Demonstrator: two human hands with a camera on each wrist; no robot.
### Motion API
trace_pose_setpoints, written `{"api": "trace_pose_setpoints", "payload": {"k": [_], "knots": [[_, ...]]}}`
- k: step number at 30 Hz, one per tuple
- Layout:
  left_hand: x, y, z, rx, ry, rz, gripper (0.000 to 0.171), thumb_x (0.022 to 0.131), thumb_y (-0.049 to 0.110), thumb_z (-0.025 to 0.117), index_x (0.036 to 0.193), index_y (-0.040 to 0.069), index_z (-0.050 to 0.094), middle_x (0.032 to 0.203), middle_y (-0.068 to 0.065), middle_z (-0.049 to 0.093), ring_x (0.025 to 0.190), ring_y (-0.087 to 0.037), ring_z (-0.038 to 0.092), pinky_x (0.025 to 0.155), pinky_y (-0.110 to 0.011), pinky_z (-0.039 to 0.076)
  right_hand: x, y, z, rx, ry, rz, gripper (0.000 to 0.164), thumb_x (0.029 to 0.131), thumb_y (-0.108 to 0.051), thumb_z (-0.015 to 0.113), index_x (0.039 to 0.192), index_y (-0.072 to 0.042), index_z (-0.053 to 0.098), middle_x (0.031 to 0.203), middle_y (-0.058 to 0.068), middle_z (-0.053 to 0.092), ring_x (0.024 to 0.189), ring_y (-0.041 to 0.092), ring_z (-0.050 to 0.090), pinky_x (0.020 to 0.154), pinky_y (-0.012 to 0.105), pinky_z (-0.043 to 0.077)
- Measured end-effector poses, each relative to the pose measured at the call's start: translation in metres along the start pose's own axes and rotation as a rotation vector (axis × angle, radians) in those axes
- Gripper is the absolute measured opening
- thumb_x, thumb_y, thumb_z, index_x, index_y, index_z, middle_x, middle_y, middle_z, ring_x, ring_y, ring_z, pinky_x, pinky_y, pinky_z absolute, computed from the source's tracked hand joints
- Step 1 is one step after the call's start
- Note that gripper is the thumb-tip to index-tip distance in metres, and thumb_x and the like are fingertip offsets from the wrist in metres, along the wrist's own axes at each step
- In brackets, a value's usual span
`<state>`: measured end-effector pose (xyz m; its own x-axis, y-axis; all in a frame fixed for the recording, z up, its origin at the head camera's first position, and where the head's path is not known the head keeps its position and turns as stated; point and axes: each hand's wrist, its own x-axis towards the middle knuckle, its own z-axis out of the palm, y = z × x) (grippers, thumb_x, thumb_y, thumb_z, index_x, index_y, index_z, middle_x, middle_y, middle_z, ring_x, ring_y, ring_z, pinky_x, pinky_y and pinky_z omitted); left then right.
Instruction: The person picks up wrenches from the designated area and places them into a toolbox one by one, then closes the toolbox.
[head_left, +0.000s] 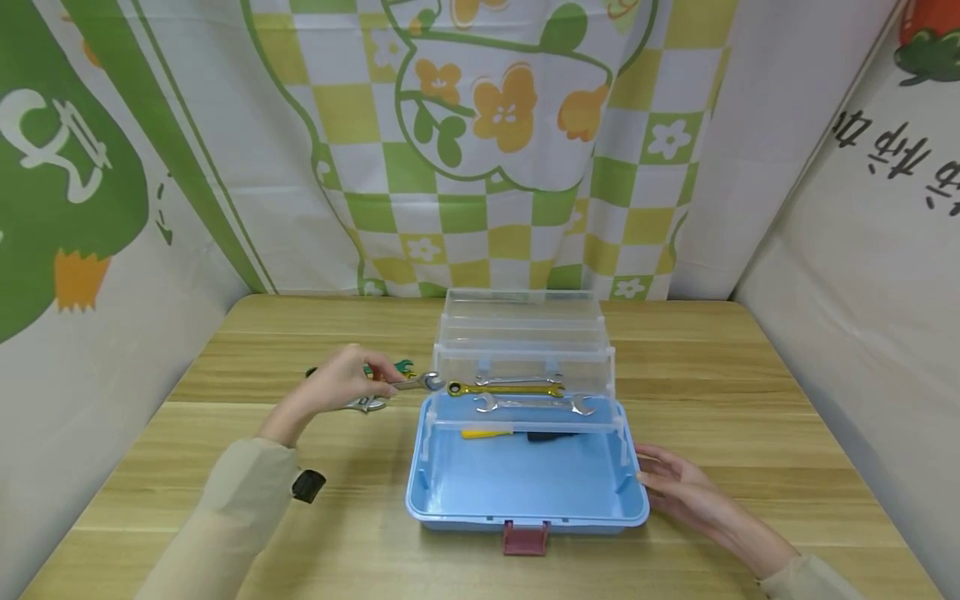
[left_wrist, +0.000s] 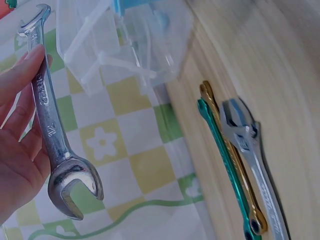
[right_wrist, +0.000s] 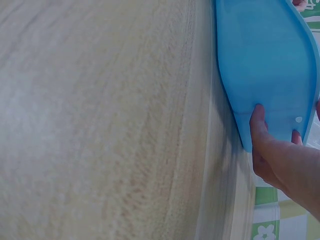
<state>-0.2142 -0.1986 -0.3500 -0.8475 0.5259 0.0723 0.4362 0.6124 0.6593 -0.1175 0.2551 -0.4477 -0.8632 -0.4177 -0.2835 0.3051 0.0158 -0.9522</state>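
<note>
- The double open-end wrench (left_wrist: 49, 115) is held up in the air, just left of the clear tray (head_left: 517, 427); seen from the head, its long axis runs roughly left to right, one forked end pointing right toward the tray.
- The left hand (head_left: 347, 379) pinches that wrench by its shaft, near the end away from the tray.
- The right hand (head_left: 678, 487) holds nothing; its fingers, loosely spread, touch the right wall of the blue toolbox (head_left: 517, 487).
- The tray carries a slim silver wrench (head_left: 517, 380), a gold ratchet wrench (head_left: 510, 389) and a large silver wrench (head_left: 536, 405), all lying crosswise.
- Below show a yellow handle (head_left: 486, 433) and a black handle (head_left: 551, 436).
- Left of the toolbox, on the surface (head_left: 690, 375), lie an adjustable wrench (left_wrist: 266, 190), a gold wrench (left_wrist: 248, 200) and a green wrench (left_wrist: 226, 165).
</note>
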Motion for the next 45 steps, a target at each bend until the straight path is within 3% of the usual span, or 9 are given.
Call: {"api": "trace_pose_setpoints", "payload": {"k": [9, 15, 26, 33, 38, 45], "knots": [[0.018, 0.019, 0.007, -0.012, -0.032, 0.088, 0.006, 0.075, 0.006, 0.069, 0.081, 0.007, 0.069, 0.08, -0.004, 0.067, 0.067, -0.01, 0.055, 0.058, -0.025, 0.046, 0.0, 0.001, 0.001, -0.012, 0.013, 0.025, 0.067, 0.09, -0.015, 0.05, 0.135, 0.011, 0.008, 0.138, 0.032, 0.017, 0.115, 0.019, 0.043, 0.095, 0.04, 0.037], [0.031, 0.034, 0.013, 0.026, -0.065, 0.122, 0.006, 0.076, 0.007, 0.068, 0.082, 0.009, 0.07, 0.078, -0.001, 0.066, 0.063, -0.01, 0.051, 0.053, -0.024, 0.043, -0.001, 0.003, 0.0, 0.005, -0.004, -0.004, 0.065, 0.091, -0.013, 0.049, 0.134, 0.012, 0.009, 0.137, 0.031, 0.023, 0.112, 0.014, 0.045, 0.095, 0.038, 0.038], [0.059, 0.059, 0.028, 0.054, -0.134, 0.234, 0.008, 0.076, 0.006, 0.068, 0.083, 0.009, 0.07, 0.078, 0.002, 0.066, 0.063, -0.006, 0.054, 0.057, -0.022, 0.047, -0.001, 0.005, 0.0, 0.019, 0.004, -0.012, 0.062, 0.091, -0.012, 0.049, 0.134, 0.012, 0.011, 0.136, 0.028, 0.027, 0.11, 0.011, 0.046, 0.095, 0.037, 0.038], [0.073, 0.075, 0.035, 0.097, -0.174, 0.263, 0.009, 0.076, 0.008, 0.068, 0.085, 0.009, 0.07, 0.077, 0.002, 0.066, 0.063, -0.006, 0.055, 0.056, -0.019, 0.046, 0.0, 0.004, 0.001, 0.007, 0.021, -0.001, 0.064, 0.091, -0.013, 0.049, 0.134, 0.012, 0.009, 0.137, 0.031, 0.021, 0.112, 0.015, 0.045, 0.095, 0.039, 0.037], [0.081, 0.082, 0.043, 0.151, -0.207, 0.298, 0.009, 0.075, 0.009, 0.069, 0.084, 0.009, 0.07, 0.079, 0.002, 0.067, 0.064, -0.004, 0.056, 0.059, -0.017, 0.046, 0.001, 0.003, 0.001, 0.013, 0.021, -0.002, 0.063, 0.091, -0.013, 0.049, 0.134, 0.012, 0.011, 0.136, 0.029, 0.025, 0.11, 0.013, 0.046, 0.095, 0.038, 0.038], [0.087, 0.087, 0.055, 0.164, -0.263, 0.259, 0.01, 0.073, 0.007, 0.071, 0.083, 0.008, 0.07, 0.075, 0.002, 0.066, 0.063, -0.004, 0.056, 0.057, -0.017, 0.046, 0.001, 0.003, 0.0, 0.006, 0.011, -0.007, 0.063, 0.09, -0.013, 0.049, 0.134, 0.012, 0.011, 0.136, 0.029, 0.025, 0.111, 0.014, 0.046, 0.095, 0.038, 0.038]]}}
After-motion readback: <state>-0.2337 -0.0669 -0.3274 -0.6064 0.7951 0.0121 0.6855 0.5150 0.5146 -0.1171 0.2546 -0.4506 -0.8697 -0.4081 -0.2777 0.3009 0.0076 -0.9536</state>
